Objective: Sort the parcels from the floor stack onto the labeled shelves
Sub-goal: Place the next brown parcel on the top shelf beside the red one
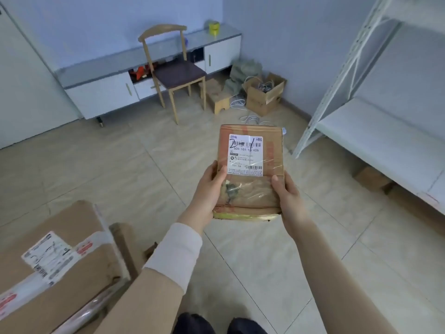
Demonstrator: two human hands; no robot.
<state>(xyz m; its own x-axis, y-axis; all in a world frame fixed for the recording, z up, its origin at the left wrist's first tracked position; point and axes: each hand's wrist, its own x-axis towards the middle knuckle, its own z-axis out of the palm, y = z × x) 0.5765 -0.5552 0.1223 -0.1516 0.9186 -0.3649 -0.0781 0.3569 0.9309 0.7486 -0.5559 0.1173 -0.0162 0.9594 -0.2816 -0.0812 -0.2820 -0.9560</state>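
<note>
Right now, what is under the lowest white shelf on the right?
A brown cardboard box shows under the lowest shelf; the board covers its rear and anything further back.

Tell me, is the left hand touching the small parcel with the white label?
Touching. The head view shows the left hand with its thumb lying on the top face of the small parcel, at its left edge, no gap between them.

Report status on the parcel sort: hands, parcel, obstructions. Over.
Left hand and right hand both grip one parcel, label up, above the floor. White shelves at right, no obstacle seen between. Floor stack lower left.
</note>
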